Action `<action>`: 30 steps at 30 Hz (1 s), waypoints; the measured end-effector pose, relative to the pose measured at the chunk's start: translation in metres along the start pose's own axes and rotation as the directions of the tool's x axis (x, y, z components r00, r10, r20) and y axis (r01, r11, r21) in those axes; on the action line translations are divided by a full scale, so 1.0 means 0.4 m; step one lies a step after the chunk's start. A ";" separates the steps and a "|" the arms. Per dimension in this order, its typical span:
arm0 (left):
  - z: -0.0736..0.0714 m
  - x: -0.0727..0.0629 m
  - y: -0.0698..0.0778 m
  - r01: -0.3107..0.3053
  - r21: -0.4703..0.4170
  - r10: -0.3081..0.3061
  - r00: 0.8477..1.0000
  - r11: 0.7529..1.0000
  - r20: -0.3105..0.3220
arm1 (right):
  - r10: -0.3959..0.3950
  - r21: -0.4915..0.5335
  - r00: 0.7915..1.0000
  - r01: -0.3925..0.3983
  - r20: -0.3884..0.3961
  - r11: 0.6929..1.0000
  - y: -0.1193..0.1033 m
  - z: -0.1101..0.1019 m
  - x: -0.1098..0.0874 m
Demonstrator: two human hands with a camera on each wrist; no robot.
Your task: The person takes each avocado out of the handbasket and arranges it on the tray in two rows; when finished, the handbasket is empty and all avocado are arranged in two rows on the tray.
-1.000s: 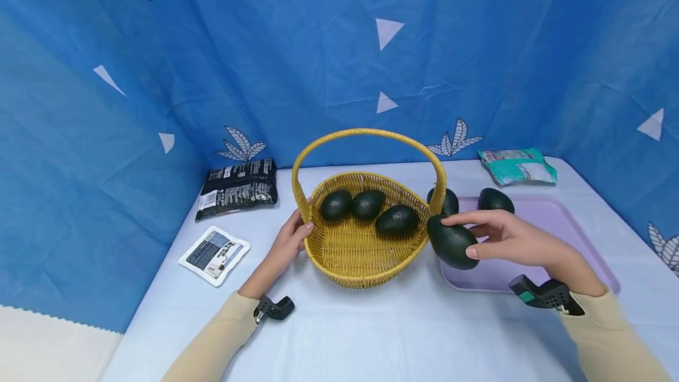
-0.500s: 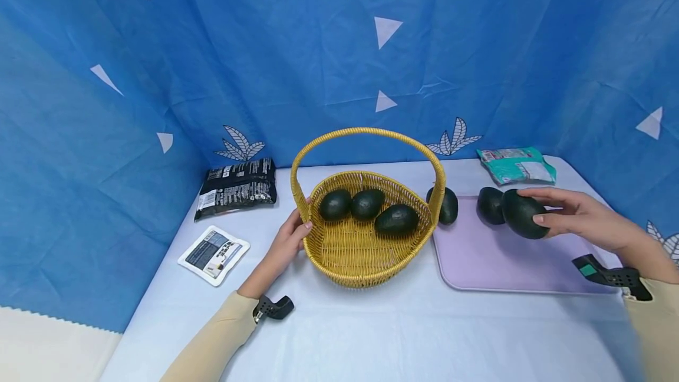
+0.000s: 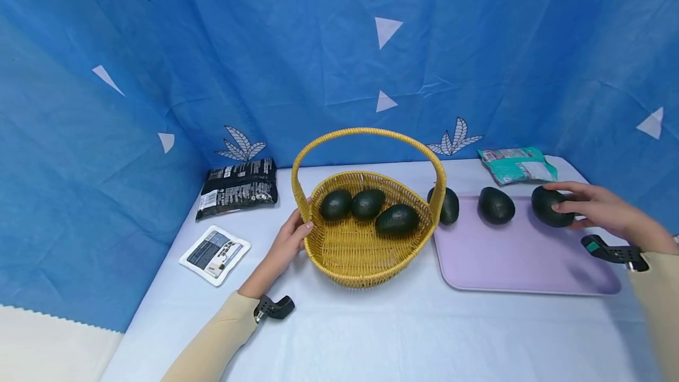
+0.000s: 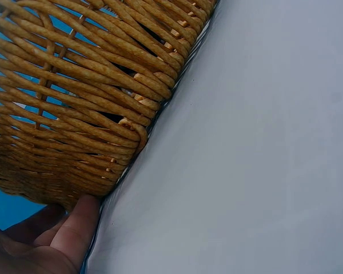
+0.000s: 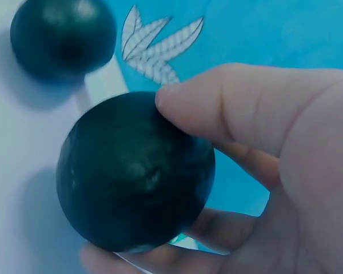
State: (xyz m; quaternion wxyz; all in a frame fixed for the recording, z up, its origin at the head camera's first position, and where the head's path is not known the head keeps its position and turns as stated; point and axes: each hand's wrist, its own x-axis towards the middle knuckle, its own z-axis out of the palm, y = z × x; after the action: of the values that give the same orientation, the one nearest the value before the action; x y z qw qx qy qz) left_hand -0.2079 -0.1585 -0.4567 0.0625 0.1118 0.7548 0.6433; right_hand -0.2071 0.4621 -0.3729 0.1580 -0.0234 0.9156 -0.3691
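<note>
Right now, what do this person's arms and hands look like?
The left hand and right hand are bare. The left sleeve and right sleeve are beige. Below each sits a black wrist device, left and right, the right one bearing a green patch.

Lettering, head view: from my remote station I can read no word or number. Print covers parts of the black packet (image 3: 237, 189), the flat white pack (image 3: 214, 255) and the green packet (image 3: 517, 165) (too small for me to decipher).
</note>
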 end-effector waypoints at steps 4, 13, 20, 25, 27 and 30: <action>0.002 -0.001 0.002 0.001 0.003 -0.001 1.000 1.000 0.002 | 0.022 -0.015 1.000 -0.022 0.007 1.000 0.015 -0.007 0.011; 0.003 -0.005 0.003 0.002 0.011 -0.002 1.000 1.000 -0.003 | 0.050 -0.023 0.999 -0.050 0.008 0.998 0.037 -0.009 0.032; 0.001 -0.003 0.003 -0.009 0.014 0.009 1.000 1.000 0.001 | 0.067 -0.029 0.998 -0.067 -0.015 0.997 0.033 -0.007 0.030; 0.000 -0.001 0.002 -0.015 0.018 0.015 1.000 1.000 0.003 | 0.071 -0.050 0.997 -0.073 -0.039 0.996 0.034 -0.004 0.028; 0.001 -0.001 0.004 -0.014 0.008 0.014 1.000 1.000 0.004 | 0.072 -0.061 0.996 -0.075 -0.049 0.995 0.035 -0.003 0.030; 0.001 -0.001 0.004 -0.013 -0.001 0.013 1.000 1.000 0.008 | 0.077 -0.076 0.995 -0.082 -0.061 0.994 0.035 -0.003 0.033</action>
State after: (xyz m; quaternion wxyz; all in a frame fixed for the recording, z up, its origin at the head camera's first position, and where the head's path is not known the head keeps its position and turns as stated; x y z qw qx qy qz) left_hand -0.2073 -0.1580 -0.4552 0.0614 0.1190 0.7536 0.6435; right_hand -0.2190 0.4708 -0.3852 0.1451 0.0176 0.9336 -0.3270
